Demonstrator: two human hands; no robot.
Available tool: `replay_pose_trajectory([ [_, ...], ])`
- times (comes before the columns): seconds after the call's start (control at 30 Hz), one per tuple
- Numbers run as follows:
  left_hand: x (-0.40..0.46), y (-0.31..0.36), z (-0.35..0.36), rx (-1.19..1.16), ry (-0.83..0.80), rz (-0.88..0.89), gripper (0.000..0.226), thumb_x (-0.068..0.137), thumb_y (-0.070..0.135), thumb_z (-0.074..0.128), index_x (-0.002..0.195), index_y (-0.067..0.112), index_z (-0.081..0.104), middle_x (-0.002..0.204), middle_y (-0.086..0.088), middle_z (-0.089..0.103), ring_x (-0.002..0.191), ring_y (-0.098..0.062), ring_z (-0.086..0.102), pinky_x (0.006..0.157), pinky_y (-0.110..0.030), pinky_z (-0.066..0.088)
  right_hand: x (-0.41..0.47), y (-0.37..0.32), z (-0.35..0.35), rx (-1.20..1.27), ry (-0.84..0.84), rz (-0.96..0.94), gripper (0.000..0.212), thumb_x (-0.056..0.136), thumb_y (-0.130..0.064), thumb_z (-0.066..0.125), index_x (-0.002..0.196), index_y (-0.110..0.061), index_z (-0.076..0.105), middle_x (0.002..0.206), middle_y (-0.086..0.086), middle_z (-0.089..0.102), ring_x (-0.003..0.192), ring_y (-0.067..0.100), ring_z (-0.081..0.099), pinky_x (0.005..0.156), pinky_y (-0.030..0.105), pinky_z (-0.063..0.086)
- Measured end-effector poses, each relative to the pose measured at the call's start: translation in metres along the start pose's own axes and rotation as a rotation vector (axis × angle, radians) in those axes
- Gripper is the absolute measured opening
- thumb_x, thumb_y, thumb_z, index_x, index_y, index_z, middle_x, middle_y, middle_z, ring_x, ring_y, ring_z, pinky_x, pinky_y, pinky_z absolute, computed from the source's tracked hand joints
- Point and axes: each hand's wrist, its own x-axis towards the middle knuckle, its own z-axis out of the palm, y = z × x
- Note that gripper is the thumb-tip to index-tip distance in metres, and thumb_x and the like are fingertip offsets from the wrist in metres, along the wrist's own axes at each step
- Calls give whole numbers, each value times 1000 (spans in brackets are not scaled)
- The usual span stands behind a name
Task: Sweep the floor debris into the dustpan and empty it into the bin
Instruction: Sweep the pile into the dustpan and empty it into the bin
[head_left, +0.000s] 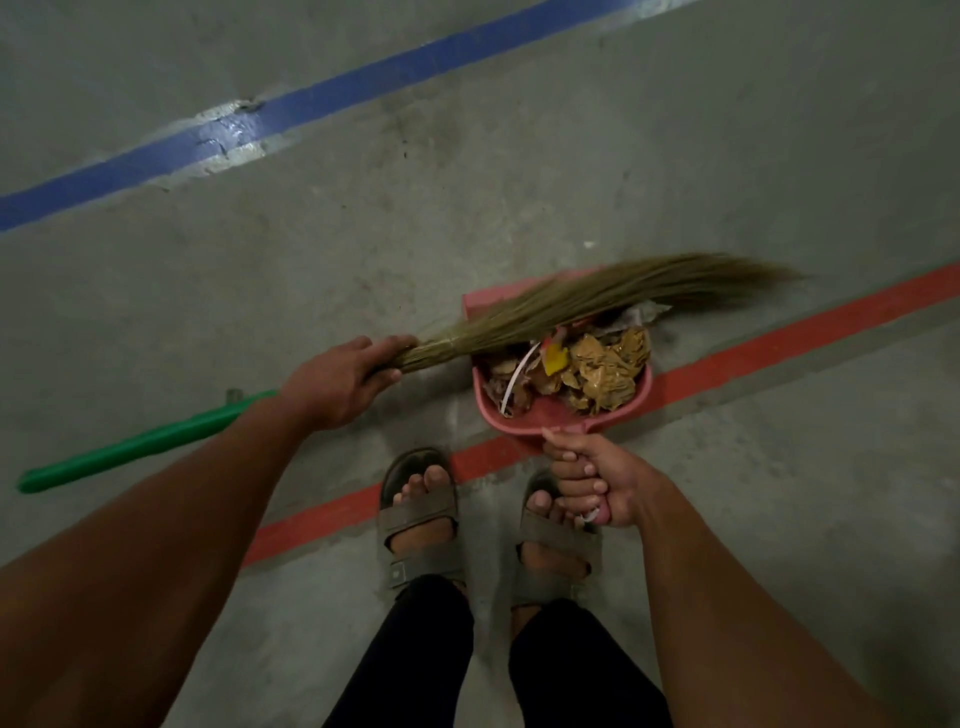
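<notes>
Left hand (340, 382): fingers curled round the broom (597, 296) where the bristle bundle meets the handle; the grip is firm, knuckles facing up.
Right hand (597, 483): fingers wrapped round the handle of the dustpan (561, 415), thumb toward the pan; most of the handle is hidden inside the fist.
Broom: lies nearly level, bristles fanned out to the right and passing over the far edge of the dustpan; the green handle (140, 447) runs out to the near left, behind the left forearm.
Dustpan: pink, on the floor (519, 171) just beyond the feet, its open mouth facing far; its near part sits on the red line (779, 348).
Debris (597, 374): crumpled brown and golden scraps, a yellow piece and a white strip, heaped inside the dustpan; the bristles cover the far part of the heap.
Stray scrap (588, 243): one small white fleck on the floor, beyond the bristles.
Floor: grey concrete, scuffed; a blue line (311, 109) crosses diagonally at the far left, with a worn shiny patch on it.
Feet: two sandals (421, 525), near side of the red line, directly below the dustpan; the right hand overlaps the right sandal's toes.
Bin: not in view.
</notes>
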Motion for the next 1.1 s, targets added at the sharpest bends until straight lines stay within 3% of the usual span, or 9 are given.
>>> replay_pose_trajectory([
  [0.13,-6,9,4,-24,133,-42,50,103,49,48,151,52,32,102,1,49,87,-26,58,76,-43,53,1,3,8,-14,-44,-6,57,79,-28,90,66,-19,35,43,-5,25,29,7,23,31,21,28],
  [0.3,-4,7,-5,-94,253,-71,46,106,43,48,150,45,38,100,-3,50,88,-32,58,79,-41,49,0,-9,20,-117,-40,36,73,85,-29,83,68,-22,13,47,-1,9,31,13,17,36,26,40],
  [0.5,0,-31,-37,-137,308,-148,44,106,34,50,149,42,41,111,-17,61,102,-38,60,94,-41,45,17,-29,30,-245,-54,80,76,83,-34,85,72,-22,11,45,-3,15,33,10,14,36,24,17],
  [0.63,0,-54,-59,-88,281,-163,42,106,37,49,146,48,40,106,-14,58,95,-37,59,89,-44,47,28,-48,50,-252,-52,35,73,81,-29,85,76,-23,12,42,-6,27,31,7,19,35,22,17],
  [0.8,8,-76,-78,-101,367,-226,43,106,37,50,146,48,41,105,-13,58,96,-40,59,90,-46,48,43,-64,60,-302,-27,34,74,82,-31,85,75,-22,12,45,-5,19,32,8,17,34,23,21],
  [0.87,12,-82,-84,-129,419,-261,42,106,36,50,146,47,42,106,-16,59,99,-42,59,93,-47,48,45,-68,63,-299,-16,28,64,87,-29,80,72,-22,18,44,-6,23,32,8,18,35,23,18],
  [0.93,16,-90,-91,-155,481,-299,43,106,38,49,147,48,41,110,-19,61,102,-43,59,95,-47,48,46,-74,65,-295,-3,35,58,92,-27,74,68,-22,21,44,-6,22,31,7,19,36,23,17],
  [1.03,28,-103,-102,-156,544,-403,45,105,41,46,149,49,37,124,-23,61,112,-44,59,100,-50,48,47,-81,63,-290,1,76,68,87,-27,80,72,-23,14,46,-5,17,31,7,20,32,21,26],
  [1.1,36,-109,-109,-114,544,-486,45,105,43,42,149,49,35,127,-23,60,114,-44,58,99,-52,49,48,-85,60,-270,10,102,65,86,-26,80,68,-23,18,44,-6,21,30,7,21,31,21,28],
])
